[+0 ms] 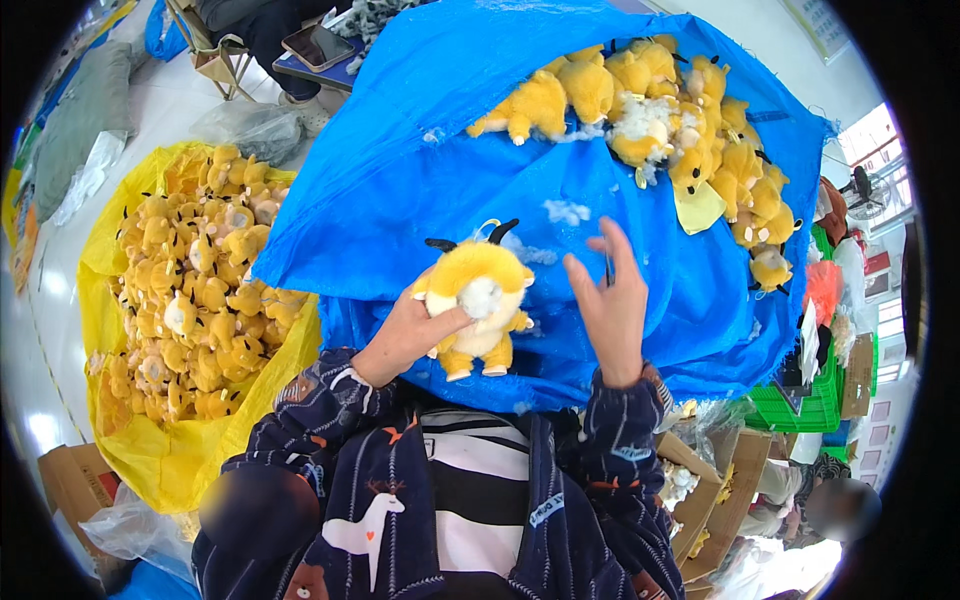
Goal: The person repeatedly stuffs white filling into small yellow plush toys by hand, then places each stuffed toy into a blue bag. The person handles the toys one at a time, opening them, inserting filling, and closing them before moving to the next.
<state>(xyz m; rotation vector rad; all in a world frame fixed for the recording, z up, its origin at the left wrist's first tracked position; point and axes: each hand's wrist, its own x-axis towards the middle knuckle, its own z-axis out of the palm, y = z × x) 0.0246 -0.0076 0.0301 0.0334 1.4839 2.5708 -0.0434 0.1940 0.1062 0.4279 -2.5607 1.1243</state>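
Note:
My left hand (412, 335) is closed round a yellow plush toy (496, 335) with black horns, a cream belly and a loop on top. The toy faces up, and white stuffing (480, 298) shows in the middle of its head, beside my thumb. To the right, apart from the toy, my right hand (612, 308) is raised over the blue sheet (440, 190) with thumb and fingers spread. A thin dark thing shows between its fingers, too small to name. Tufts of loose stuffing (567, 211) lie on the sheet.
Several similar plush toys (720, 150) are heaped along the sheet's far right. On my left stands a yellow bag (100, 260) full of such toys. Cardboard boxes (735, 500) and green crates (800, 408) are at right. A seated person's legs (275, 45) show at far left.

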